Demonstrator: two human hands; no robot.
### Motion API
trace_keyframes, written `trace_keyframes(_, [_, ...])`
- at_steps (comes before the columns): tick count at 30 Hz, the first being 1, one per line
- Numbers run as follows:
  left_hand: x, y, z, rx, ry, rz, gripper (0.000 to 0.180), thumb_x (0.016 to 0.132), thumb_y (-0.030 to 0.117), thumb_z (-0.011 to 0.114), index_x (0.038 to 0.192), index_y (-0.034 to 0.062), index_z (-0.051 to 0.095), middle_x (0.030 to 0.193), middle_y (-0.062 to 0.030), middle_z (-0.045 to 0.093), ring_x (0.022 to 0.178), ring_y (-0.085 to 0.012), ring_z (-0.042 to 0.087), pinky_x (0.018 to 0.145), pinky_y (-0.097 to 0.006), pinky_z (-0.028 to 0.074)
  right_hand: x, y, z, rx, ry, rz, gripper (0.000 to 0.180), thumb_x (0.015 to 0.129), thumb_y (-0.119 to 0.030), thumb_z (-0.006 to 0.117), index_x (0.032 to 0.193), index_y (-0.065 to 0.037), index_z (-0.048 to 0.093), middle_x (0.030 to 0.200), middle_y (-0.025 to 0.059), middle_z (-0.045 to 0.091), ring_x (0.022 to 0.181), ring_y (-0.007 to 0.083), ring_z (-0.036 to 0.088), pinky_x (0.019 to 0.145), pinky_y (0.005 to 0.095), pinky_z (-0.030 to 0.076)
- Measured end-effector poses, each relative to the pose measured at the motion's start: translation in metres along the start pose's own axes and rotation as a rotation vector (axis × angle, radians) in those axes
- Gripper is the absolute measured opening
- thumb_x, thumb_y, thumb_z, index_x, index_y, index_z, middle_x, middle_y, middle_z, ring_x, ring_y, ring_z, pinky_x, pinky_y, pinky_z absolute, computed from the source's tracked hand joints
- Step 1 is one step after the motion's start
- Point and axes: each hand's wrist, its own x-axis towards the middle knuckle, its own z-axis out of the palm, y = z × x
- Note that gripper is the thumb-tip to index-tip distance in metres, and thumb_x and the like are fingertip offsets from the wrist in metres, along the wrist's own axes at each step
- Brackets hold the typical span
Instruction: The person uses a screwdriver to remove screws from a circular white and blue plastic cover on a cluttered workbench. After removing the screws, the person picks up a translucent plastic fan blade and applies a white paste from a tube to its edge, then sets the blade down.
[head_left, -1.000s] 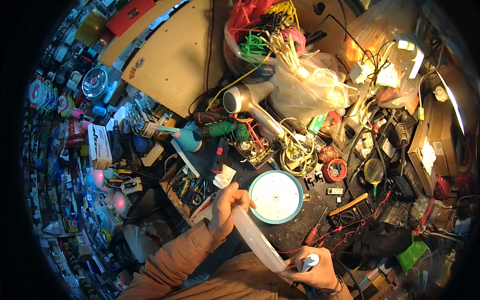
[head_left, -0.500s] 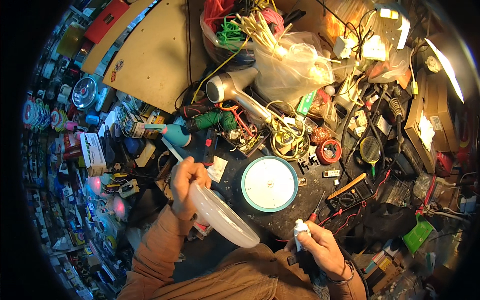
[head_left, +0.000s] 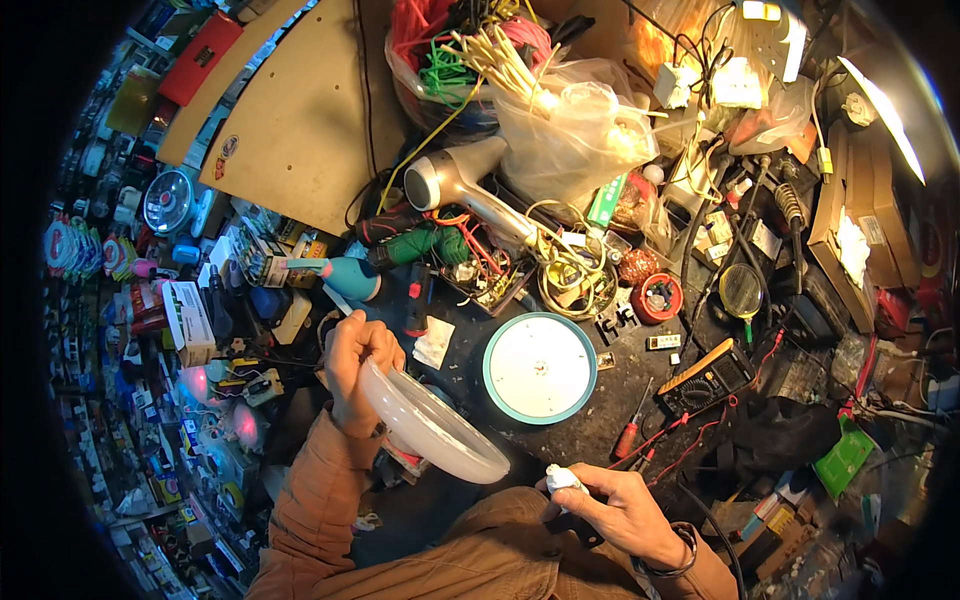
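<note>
Nearest, the right hand closes its fingers around a small white tube. The left hand grips the translucent dome cover by its rim (tilted, long axis running down-right). Beyond, the round teal-rimmed lamp base lies flat on the bench.

The left hand is raised just left of the round teal-rimmed disc on the bench, fingers curled tight round what it grips, knuckles turned up, its orange-sleeved forearm rising from the lower edge. The right hand sits lower, below that disc, palm down, fingers and thumb pinched closed, a dark band on the wrist.
</note>
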Motion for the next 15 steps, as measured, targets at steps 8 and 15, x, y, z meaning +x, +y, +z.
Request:
trace_keyframes(8, [0.010,0.003,-0.008,-0.182,-0.057,-0.061,0.057,0.123,0.034,0.032,0.068,0.0173,0.035,0.058,0.0022,0.032,0.052,-0.0135,0.033,0.064,-0.034,0.044,-0.002,-0.013,0.005,-0.141,0.020,0.031,0.026,0.116,-0.025,0.069,0.121,-0.001,0.077,0.088,0.0064,0.080,0.074,0.0121,0.073,0.070,0.0329,0.058])
trace_keyframes(15, [0.014,0.015,-0.006,-0.191,-0.084,-0.082,0.061,0.123,0.037,0.027,0.064,0.0194,0.035,0.052,0.0037,0.032,0.048,-0.0132,0.030,0.066,-0.033,0.045,-0.002,-0.016,0.017,-0.277,0.078,-0.110,0.025,0.114,-0.026,0.072,0.118,-0.002,0.080,0.078,0.0116,0.076,0.063,0.0207,0.073,0.061,0.0367,0.056])
